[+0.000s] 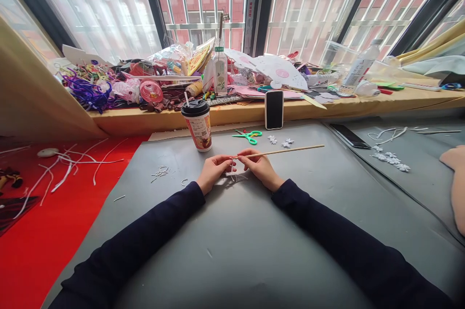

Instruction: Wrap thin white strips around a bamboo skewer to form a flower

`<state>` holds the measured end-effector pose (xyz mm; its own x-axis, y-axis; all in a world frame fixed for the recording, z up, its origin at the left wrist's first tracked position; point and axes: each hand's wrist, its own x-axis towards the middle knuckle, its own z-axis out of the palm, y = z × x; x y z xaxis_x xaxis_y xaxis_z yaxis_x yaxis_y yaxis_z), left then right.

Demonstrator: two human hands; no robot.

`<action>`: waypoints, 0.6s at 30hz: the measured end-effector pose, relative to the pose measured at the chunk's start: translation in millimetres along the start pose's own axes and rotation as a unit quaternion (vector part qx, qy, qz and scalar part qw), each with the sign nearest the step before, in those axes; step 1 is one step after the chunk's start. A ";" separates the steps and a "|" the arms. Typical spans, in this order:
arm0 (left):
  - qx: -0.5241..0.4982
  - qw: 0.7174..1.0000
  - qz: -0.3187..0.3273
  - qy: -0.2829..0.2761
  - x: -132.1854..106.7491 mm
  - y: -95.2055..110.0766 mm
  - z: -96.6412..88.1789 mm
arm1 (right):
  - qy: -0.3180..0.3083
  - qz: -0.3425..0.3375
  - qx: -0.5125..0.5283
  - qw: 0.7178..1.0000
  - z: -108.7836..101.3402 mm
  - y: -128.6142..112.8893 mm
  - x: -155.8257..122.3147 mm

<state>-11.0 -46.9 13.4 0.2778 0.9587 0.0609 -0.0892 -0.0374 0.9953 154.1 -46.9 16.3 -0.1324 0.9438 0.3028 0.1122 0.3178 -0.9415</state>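
Between the fingertips of my right hand (262, 167) is a thin wooden stick (294, 148), pointing out to the right and slightly up. My left hand (215, 169) is closed at the stick's left end, pinching a white pipe cleaner (233, 167) that hangs below the fingers. How the pipe cleaner meets the stick is partly hidden by the fingertips. Just beyond my hands lie green-handled scissors (251, 137) and small white flower-like shapes (287, 143). Short white clippings (160, 172) are scattered left of my left hand.
A lidded paper cup (198, 127) with a straw stands behind my left hand. A phone (274, 110) leans upright against the cluttered ledge (232, 116); another phone (349, 135) lies flat at right. Another person's arm (458, 188) shows at the right edge. White strands (69, 163) lie on red cloth.
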 end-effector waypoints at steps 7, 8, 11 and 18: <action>0.012 1.000 -0.014 -0.006 2.7 -0.3 -1.0 | -0.003 -0.010 -0.011 1.000 0.0 -0.3 -1.4; 0.016 1.000 -0.016 -0.008 2.8 0.0 -1.0 | -0.005 -0.012 -0.013 1.000 0.1 -0.2 -1.6; 0.016 1.000 -0.020 -0.005 2.7 0.3 -0.6 | 0.008 -0.020 -0.017 1.000 0.5 0.1 -1.7; -0.004 1.000 -0.021 -0.002 0.8 1.7 2.0 | 0.013 -0.025 -0.027 0.999 0.8 0.7 -1.7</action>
<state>-9.0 -46.8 15.2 0.2854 0.9582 0.0192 -0.0859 0.0057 0.9963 153.6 -48.4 15.0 -0.1145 0.9285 0.3533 0.1597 0.3682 -0.9159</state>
